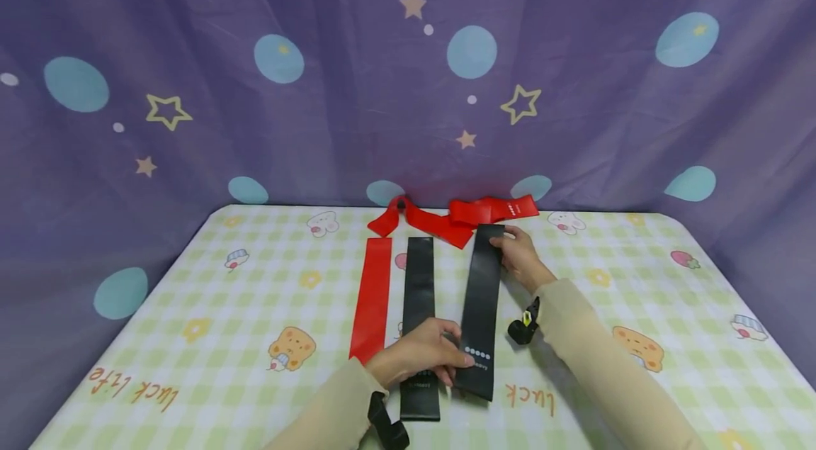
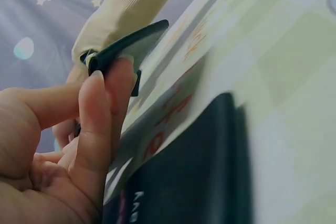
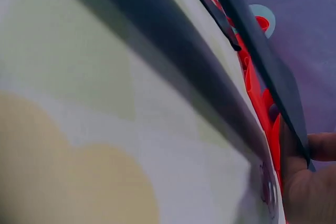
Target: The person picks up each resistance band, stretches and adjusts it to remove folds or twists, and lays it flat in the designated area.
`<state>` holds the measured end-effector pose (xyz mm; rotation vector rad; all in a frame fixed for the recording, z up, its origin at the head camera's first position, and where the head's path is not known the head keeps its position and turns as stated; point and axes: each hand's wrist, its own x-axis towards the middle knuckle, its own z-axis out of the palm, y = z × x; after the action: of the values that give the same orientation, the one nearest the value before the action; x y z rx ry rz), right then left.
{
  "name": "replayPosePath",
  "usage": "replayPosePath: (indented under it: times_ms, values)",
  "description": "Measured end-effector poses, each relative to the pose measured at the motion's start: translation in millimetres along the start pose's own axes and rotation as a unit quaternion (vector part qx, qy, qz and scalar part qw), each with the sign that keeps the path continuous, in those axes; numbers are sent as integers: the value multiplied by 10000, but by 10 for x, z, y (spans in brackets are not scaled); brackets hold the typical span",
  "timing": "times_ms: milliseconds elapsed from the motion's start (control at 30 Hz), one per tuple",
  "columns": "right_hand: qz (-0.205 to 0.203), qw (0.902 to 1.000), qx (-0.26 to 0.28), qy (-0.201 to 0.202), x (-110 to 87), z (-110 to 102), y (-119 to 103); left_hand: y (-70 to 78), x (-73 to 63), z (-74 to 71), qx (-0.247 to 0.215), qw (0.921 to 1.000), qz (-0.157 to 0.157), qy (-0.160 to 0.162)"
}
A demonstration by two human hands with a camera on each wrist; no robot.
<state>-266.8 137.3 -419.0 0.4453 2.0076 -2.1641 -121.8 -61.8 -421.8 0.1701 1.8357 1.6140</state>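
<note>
A black resistance band (image 1: 481, 301) with dots and "heavy" printed at its near end is held lengthwise between both hands. My left hand (image 1: 423, 354) pinches its near left edge between thumb and fingers; the left wrist view shows this raised end (image 2: 139, 43) off the cloth. At the far end, my right hand (image 1: 521, 255) pinches the right corner, and the band's strip (image 3: 262, 56) is lifted there too. A second black band (image 1: 418, 280) lies flat to the left, partly hidden beneath my left hand. Beside it lies a flat red band (image 1: 372, 294).
At the back of the table, a twisted red band (image 1: 440, 225) and a folded red band (image 1: 491, 210) lie near the purple curtain (image 1: 357, 81). A green checked tablecloth (image 1: 255, 322) with cartoon prints covers the table. Each wrist carries a black strap.
</note>
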Motion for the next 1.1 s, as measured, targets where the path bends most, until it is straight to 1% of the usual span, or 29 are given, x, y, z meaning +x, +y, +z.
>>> replayPosePath:
  times_ms: [67,200,267,400,433,467,500,567,667,700,833,900,933,967,1000,1100]
  values:
    - [57,9999,-121,-33,5,6,9,-14,-18,32,-85,10000,4,-25]
    - [124,9978,-647,-99,4,14,43,-40,-70,101,-132,9999,16,-73]
    - [84,9962,-863,-88,6,23,63,-46,-100,137,-152,9998,3,-95]
    - [-210,9924,-1206,-138,52,23,96,-51,-146,188,-94,9999,-53,-25]
    - [-287,9908,-1309,-178,73,16,100,-49,-155,197,-73,9999,-76,-11]
    - [-468,9895,-1336,-293,103,-6,117,-49,-162,203,-55,9999,-90,-8]
    - [-517,9878,-1424,-359,119,-13,115,-50,-169,208,-29,9999,-104,-14]
    - [-574,9831,-1680,-455,127,-17,95,-57,-186,215,2,9999,-128,-26]
    - [-578,9760,-2051,-451,95,12,49,-61,-218,225,-41,9998,-162,-67]
    - [-501,9716,-2286,-366,68,37,17,-62,-232,232,-55,9998,-170,-79]
    - [-748,9510,-2996,-134,17,60,-35,-61,-289,270,-143,9996,-174,-151]
    - [-873,9415,-3256,-64,11,58,-53,-65,-308,282,-137,9996,-186,-175]
    - [-902,9385,-3333,-26,12,57,-60,-70,-314,284,-134,9996,-187,-188]
    - [-904,9364,-3390,0,18,54,-63,-76,-317,284,-151,9995,-185,-211]
    - [-876,9365,-3395,32,30,55,-65,-83,-320,283,-168,9994,-171,-231]
    - [-857,9409,-3276,78,67,67,-61,-118,-327,285,-295,9990,-67,-334]
